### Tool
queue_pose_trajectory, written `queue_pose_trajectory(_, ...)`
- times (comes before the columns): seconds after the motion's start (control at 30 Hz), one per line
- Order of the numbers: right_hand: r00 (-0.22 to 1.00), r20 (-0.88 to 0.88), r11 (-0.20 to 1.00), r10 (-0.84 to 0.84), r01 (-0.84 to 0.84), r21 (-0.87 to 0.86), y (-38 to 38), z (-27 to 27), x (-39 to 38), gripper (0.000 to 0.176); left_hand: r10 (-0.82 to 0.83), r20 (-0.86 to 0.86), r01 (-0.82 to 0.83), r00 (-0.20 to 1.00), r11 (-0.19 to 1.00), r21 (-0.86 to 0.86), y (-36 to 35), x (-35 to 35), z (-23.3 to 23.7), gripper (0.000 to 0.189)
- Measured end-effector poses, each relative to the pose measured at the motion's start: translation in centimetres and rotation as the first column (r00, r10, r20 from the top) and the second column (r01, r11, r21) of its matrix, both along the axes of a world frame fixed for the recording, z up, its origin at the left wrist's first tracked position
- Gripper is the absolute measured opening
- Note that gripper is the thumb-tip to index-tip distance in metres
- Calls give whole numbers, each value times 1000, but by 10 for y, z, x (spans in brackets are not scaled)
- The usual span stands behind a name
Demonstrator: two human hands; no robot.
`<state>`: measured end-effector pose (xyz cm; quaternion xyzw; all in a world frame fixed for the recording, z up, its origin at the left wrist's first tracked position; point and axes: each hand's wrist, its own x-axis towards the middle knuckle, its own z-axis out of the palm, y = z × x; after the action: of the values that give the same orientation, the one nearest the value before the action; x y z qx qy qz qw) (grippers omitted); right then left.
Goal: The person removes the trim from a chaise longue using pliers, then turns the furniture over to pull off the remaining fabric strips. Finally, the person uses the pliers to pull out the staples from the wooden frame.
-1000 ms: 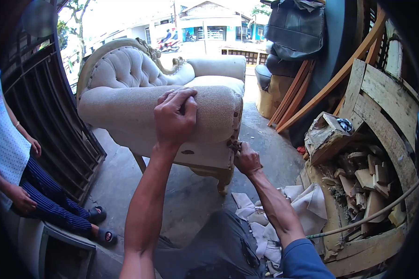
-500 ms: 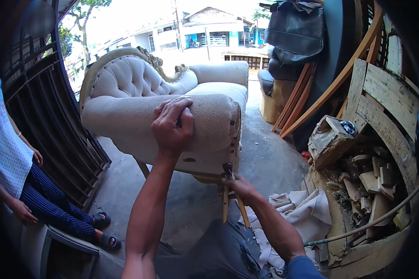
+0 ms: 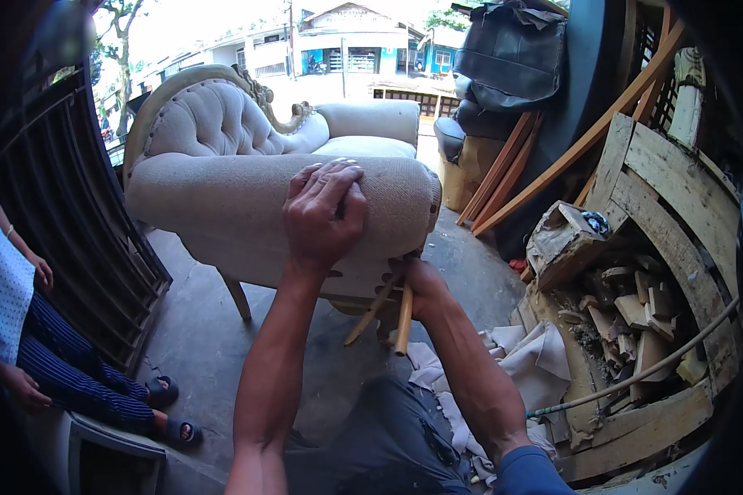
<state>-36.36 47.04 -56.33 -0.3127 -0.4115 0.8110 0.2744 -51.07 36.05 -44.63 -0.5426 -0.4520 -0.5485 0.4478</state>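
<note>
A cream sofa (image 3: 223,194) with a tufted back and carved wooden trim stands before me, its near padded armrest closest. My left hand (image 3: 326,214) grips the top of that armrest, fingers bent over the fabric. Below the armrest's right end, my right hand (image 3: 425,285) is closed around two wooden-handled tools (image 3: 404,322), whose handles point down and spread apart. Their working ends are hidden behind the hand and against the sofa's front panel. Dark holes or tears show in the panel fabric beside them.
At left a person (image 3: 37,313) stands beside a dark metal gate (image 3: 82,206). Fabric scraps (image 3: 537,363) lie on the floor to my right, near a hose (image 3: 636,379) and a heap of wood offcuts (image 3: 636,318). Long planks (image 3: 586,157) lean behind them.
My right hand has moved up with the tools, from below the sofa arm's end to against the front panel. My left hand stays on the armrest, and the view has shifted slightly.
</note>
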Motion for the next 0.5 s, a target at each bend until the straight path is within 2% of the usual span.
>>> queue_pose_trajectory(0.03, 1000, 1, 1000, -4, 4, 10, -2, 17, 3, 30, -1, 3, 1, 1000, 1000, -6, 0, 0, -1, 16)
queue_pose_trajectory(0.1, 985, 153, 992, 81, -65, -108, -7, 48, 16, 24, -6, 14, 6, 1000, 1000, -6, -2, 2, -2, 15)
queue_pose_trajectory(0.13, 984, 161, 993, 79, -63, -98, -8, 49, 15, 24, -15, 22, 15, 1000, 1000, -16, -3, 2, -2, 15)
queue_pose_trajectory(0.2, 972, 231, 988, 38, -71, 137, -9, 45, 15, 15, -26, 38, 26, 999, 1000, -12, -4, 1, 0, 15)
queue_pose_trajectory(0.23, 982, 190, 983, -12, -23, 180, -13, 40, 9, 13, -40, 42, 42, 998, 999, -34, -6, 1, 1, 16)
queue_pose_trajectory(0.37, 978, 204, 984, -35, -2, 177, -21, 26, 14, 14, -90, 32, 92, 995, 994, -63, -13, -1, -4, 18)
queue_pose_trajectory(0.43, 921, 361, 946, -144, 21, 324, -22, 21, 14, 21, -103, 15, 104, 995, 992, -67, -12, -3, -4, 18)
queue_pose_trajectory(0.47, 921, 363, 946, -140, 16, 323, -17, 9, 13, 21, -113, 6, 114, 994, 991, -65, -13, -5, -6, 19)
queue_pose_trajectory(0.5, 806, 508, 845, -304, -18, 534, -8, -10, 12, 25, -106, 8, 106, 994, 992, -63, -14, -5, -7, 19)
